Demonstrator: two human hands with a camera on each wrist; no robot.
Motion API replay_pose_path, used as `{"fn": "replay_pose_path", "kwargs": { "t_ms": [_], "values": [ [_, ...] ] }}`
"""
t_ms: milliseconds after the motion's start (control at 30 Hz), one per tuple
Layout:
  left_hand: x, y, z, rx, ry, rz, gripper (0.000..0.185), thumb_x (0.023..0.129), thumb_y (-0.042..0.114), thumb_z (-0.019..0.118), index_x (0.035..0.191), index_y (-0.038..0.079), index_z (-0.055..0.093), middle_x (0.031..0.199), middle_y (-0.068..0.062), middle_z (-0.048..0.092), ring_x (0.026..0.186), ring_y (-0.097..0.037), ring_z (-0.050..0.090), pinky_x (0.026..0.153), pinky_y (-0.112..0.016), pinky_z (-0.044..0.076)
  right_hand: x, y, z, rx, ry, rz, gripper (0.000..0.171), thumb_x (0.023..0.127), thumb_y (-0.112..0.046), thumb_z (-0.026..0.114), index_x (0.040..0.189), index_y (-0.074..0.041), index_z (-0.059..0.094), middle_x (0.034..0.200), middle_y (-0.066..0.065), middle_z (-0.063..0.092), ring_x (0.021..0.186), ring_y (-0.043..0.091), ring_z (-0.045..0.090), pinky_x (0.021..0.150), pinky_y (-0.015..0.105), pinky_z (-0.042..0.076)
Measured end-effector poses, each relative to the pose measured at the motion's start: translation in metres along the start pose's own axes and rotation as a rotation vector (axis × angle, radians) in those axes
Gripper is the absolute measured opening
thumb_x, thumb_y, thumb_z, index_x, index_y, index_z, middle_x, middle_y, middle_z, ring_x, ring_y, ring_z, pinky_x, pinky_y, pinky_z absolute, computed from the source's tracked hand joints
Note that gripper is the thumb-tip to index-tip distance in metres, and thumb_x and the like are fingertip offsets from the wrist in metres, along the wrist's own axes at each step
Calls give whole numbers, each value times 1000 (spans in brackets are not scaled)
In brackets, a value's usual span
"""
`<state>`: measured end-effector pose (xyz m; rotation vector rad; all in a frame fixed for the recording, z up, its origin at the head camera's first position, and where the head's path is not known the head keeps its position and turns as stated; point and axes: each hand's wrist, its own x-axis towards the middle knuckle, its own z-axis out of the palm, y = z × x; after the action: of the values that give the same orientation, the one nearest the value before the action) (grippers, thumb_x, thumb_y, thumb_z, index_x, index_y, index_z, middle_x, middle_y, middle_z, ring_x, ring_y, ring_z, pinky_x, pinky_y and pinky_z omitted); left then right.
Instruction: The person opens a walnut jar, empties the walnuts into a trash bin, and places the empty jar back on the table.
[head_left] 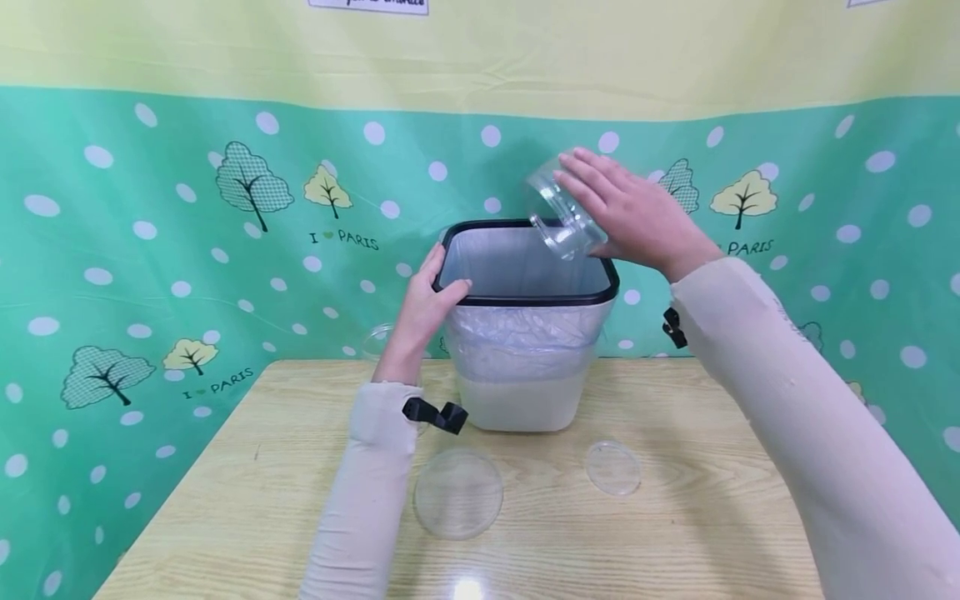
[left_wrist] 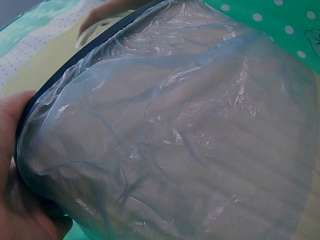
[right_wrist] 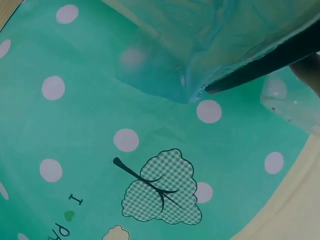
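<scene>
A big green cloth [head_left: 150, 250] with white dots and little trees hangs behind everything, with a yellow strip along the top. In front of it is a wooden surface [head_left: 675, 533]. On the surface, right in front of the left hand, stands a pale bin [head_left: 525, 400] with a black rim [head_left: 525, 296], and a thin plastic bag [head_left: 517, 337] lines the bin and folds down over its outside. The left hand [head_left: 427, 312] holds the near left corner of the rim, with the fingers curled over the edge and the thumb on the outside. In the left wrist view the crinkly bag [left_wrist: 175, 140] fills almost the whole picture, and the left hand [left_wrist: 15, 200] presses against it from the side. The right hand [head_left: 637, 212] is up above the far right corner of the bin. It grips a clear jar [head_left: 562, 212] with its fingers spread over the top of it. The jar is tipped on its side, with its open end pointing down toward the inside of the bin, and it is just above the rim. Near the left arm, a big clear lid [head_left: 457, 493] lies flat on the surface. A smaller clear lid [head_left: 612, 467] lies flat to the right of it, below the right arm. Behind the left hand, part of another clear jar [head_left: 377, 340] peeks out.
</scene>
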<state>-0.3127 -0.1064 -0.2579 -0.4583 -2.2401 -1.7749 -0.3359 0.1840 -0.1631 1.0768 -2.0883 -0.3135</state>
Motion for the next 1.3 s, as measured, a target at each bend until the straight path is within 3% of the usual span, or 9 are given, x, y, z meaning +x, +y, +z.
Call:
{"fn": "replay_pose_path", "kwargs": {
  "t_ms": [100, 233, 500, 700, 800, 900, 1133, 1300],
  "values": [
    [0, -1, -1, 3, 6, 5, 78, 85, 18, 58, 149, 2, 18, 158, -6, 12, 144, -13, 7, 116, -31, 12, 0, -2, 1, 12, 1, -41, 113, 57, -21, 91, 146, -4, 24, 152, 17, 25, 142, 31, 18, 113, 43, 22],
    [0, -3, -2, 5, 4, 2, 78, 85, 19, 59, 149, 2, 18, 158, -6, 12, 144, -13, 7, 115, -31, 11, -4, -3, 5, 28, 33, 29, 112, 57, -23, 91, 146, -3, 25, 152, 17, 26, 142, 30, 19, 106, 49, 34],
    [1, -6, -3, -1, -7, -9, 78, 86, 20, 59, 150, 5, 17, 158, -4, 11, 143, -10, 6, 115, -30, 11, -27, 1, 12, 151, 260, 331, 114, 56, -25, 91, 144, -1, 23, 149, 21, 28, 139, 34, 24, 109, 50, 29],
    [2, -6, -3, -4, -13, -19, 77, 86, 18, 59, 150, 7, 16, 158, -3, 10, 143, -11, 5, 116, -31, 10, -57, -1, 16, 301, 407, 596, 116, 56, -25, 91, 148, -11, 22, 149, 14, 30, 137, 26, 26, 109, 49, 29],
    [2, -6, -4, -8, -9, -13, 77, 86, 17, 59, 150, 7, 16, 158, -3, 9, 144, -11, 5, 116, -31, 10, -73, -5, 20, 387, 425, 742, 117, 55, -27, 91, 149, -22, 22, 148, 4, 32, 134, 21, 28, 107, 50, 31],
    [1, -6, -4, -12, -2, -10, 77, 86, 17, 59, 150, 6, 16, 158, -3, 10, 143, -11, 5, 115, -30, 10, -92, -11, 29, 475, 446, 832, 118, 52, -26, 92, 147, -29, 23, 145, -1, 34, 131, 19, 31, 105, 49, 32],
    [0, -3, -4, -6, -13, -7, 79, 85, 20, 58, 150, 5, 15, 158, -2, 10, 144, -11, 5, 116, -31, 10, -140, -34, 57, 656, 470, 954, 111, 55, -14, 91, 145, -30, 27, 144, -2, 37, 129, 18, 36, 104, 50, 33],
    [0, -2, -3, -14, -35, 2, 78, 87, 19, 58, 150, 6, 14, 159, -3, 8, 144, -12, 4, 115, -31, 12, -171, -54, 68, 713, 388, 1087, 110, 63, -17, 88, 148, -31, 20, 148, 3, 31, 132, 27, 33, 102, 58, 33]
  ]
}}
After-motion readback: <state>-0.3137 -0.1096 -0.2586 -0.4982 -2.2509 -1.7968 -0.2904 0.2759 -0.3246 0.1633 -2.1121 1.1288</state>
